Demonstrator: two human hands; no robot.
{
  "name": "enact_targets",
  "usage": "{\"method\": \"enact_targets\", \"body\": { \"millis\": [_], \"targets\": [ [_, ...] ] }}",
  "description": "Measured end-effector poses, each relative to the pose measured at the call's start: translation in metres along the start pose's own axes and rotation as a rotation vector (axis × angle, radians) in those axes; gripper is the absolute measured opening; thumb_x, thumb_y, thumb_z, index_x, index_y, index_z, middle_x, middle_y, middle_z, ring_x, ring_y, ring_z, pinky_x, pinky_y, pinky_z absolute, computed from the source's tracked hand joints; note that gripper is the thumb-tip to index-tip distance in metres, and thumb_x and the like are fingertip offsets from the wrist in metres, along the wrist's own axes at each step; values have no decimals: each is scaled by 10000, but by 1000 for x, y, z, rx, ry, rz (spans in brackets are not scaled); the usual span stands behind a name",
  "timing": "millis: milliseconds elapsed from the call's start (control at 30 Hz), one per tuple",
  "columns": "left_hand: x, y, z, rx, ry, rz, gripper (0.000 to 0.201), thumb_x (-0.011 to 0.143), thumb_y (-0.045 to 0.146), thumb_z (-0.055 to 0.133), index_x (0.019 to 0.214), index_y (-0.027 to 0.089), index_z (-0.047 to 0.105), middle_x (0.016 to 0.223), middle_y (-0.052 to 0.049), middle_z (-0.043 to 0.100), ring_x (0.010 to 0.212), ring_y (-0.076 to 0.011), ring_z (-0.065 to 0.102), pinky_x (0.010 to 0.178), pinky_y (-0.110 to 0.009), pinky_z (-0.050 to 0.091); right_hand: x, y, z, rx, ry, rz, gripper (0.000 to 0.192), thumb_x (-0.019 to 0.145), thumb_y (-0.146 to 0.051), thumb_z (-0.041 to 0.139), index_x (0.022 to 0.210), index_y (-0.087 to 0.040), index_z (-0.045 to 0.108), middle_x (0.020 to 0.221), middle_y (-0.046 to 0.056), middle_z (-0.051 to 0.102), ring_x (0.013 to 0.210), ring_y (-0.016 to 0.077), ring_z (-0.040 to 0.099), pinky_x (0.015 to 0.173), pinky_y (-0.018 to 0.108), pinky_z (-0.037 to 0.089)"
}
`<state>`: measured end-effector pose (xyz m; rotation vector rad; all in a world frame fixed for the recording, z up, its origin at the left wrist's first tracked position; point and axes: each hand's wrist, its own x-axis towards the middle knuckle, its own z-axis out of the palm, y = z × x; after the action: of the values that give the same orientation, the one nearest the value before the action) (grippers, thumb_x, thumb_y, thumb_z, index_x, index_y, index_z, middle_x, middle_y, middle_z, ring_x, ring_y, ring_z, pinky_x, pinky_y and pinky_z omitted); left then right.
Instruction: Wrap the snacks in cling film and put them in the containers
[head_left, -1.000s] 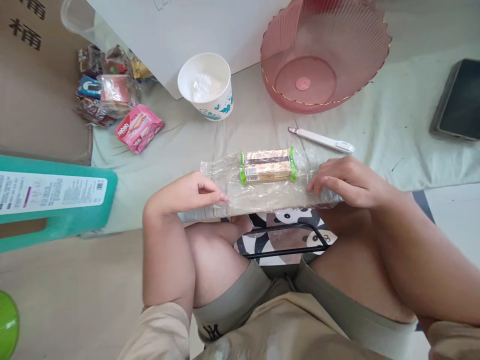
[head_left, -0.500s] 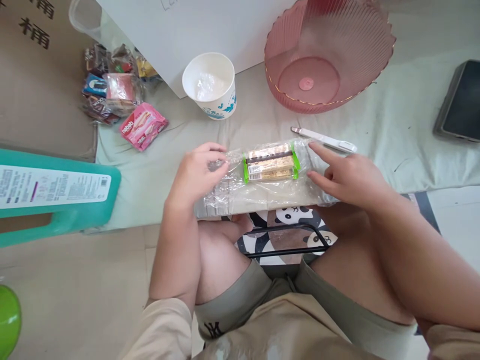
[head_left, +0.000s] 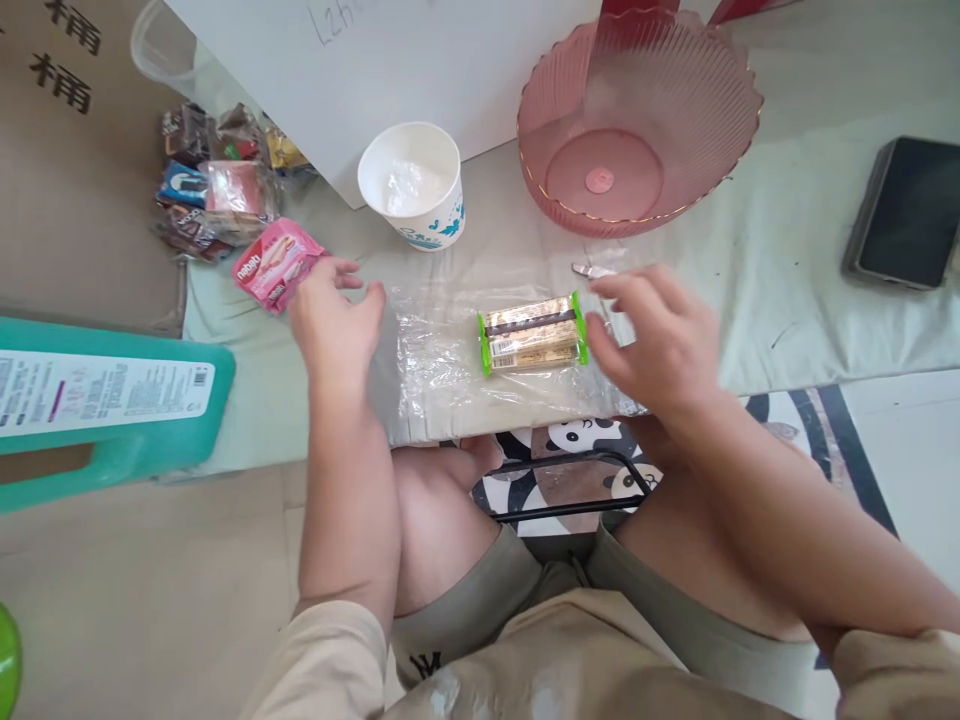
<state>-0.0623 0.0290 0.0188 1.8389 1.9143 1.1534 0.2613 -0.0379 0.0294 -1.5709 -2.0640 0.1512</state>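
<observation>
A wafer pack (head_left: 533, 332) with green ends lies on a sheet of clear plastic wrap (head_left: 442, 350) spread over the pale cloth. My left hand (head_left: 334, 320) hovers open at the wrap's left edge, fingers apart, close to a pink snack packet (head_left: 271, 262). My right hand (head_left: 654, 335) is open just right of the wafer pack, fingers spread above the wrap. Behind its fingers, only the tip of a white tool (head_left: 589, 270) shows.
A white paper cup (head_left: 412, 187) and a pink ribbed bowl (head_left: 637, 120) stand at the back. A heap of snack packets (head_left: 214, 180) lies at far left, a dark tablet (head_left: 904, 212) at right, a teal stool (head_left: 105, 390) at left.
Both hands have let go of the wrap's near edge and lifted outward. My left hand moved left toward the pink packet; my right hand rose and now covers most of the white tool.
</observation>
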Motion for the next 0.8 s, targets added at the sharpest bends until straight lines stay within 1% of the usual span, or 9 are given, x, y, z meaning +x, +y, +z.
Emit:
{"method": "enact_targets", "body": {
  "millis": [67,133,200,267,367,467,567,633,800],
  "targets": [
    [-11,41,-12,-25,-43,61,176,874,224,693,1039,284,691,997,8,754,879,-198,723,838,-392,596,3,-8,7,58,-123,-156,289,986,-269,509,1227,-256,670,1203,125,735,1077,303,706,909,453,552],
    [-24,80,-12,-92,-272,233,166,919,229,654,1070,267,711,1083,-2,763,1020,-222,729,960,-418,594,6,-12,16,82,-211,-255,343,967,-274,531,1286,-229,649,1318,141,705,1190,323,671,993,477,523],
    [-35,101,-1,-110,-598,429,207,909,226,657,1098,271,730,1197,-15,759,1188,-251,703,1072,-434,568,7,-12,24,78,-265,-301,430,938,-304,575,1352,-197,616,1432,166,650,1289,353,621,1070,507,476],
    [-44,98,13,-106,-704,448,328,910,182,619,1218,251,708,1371,-53,706,1320,-255,649,1162,-445,520,8,-9,29,64,-310,-317,538,898,-341,633,1408,-179,579,1490,185,609,1351,379,576,1116,528,434],
    [-52,69,25,-50,-705,335,454,915,219,631,1369,228,637,1526,-101,614,1485,-285,519,1257,-506,420,8,-3,31,57,-355,-303,625,864,-357,687,1452,-199,543,1491,176,608,1359,386,558,1124,536,412],
    [-54,47,23,90,-757,247,608,903,318,701,1488,263,545,1617,-108,530,1594,-340,356,1312,-627,254,9,1,30,82,-371,-265,636,847,-337,711,1448,-220,540,1480,157,619,1326,381,569,1077,522,436],
    [-52,42,18,206,-815,181,954,790,438,841,1612,287,381,1749,-136,295,1647,-406,172,1311,-703,100,12,6,30,120,-388,-227,671,826,-342,739,1454,-234,531,1452,152,629,1277,383,590,1037,512,457],
    [-49,42,16,233,-856,163,1098,730,500,883,1646,280,318,1769,-150,222,1653,-428,102,1305,-717,58,14,9,31,150,-399,-205,679,824,-359,749,1452,-234,525,1402,157,646,1221,377,615,1009,507,472],
    [-47,41,17,282,-886,196,993,715,486,894,1580,276,455,1756,-137,269,1653,-447,74,1297,-734,24,16,12,30,116,-407,-197,484,799,-388,744,1226,-209,602,1177,150,700,1067,352,643,921,471,479]
  ]
}}
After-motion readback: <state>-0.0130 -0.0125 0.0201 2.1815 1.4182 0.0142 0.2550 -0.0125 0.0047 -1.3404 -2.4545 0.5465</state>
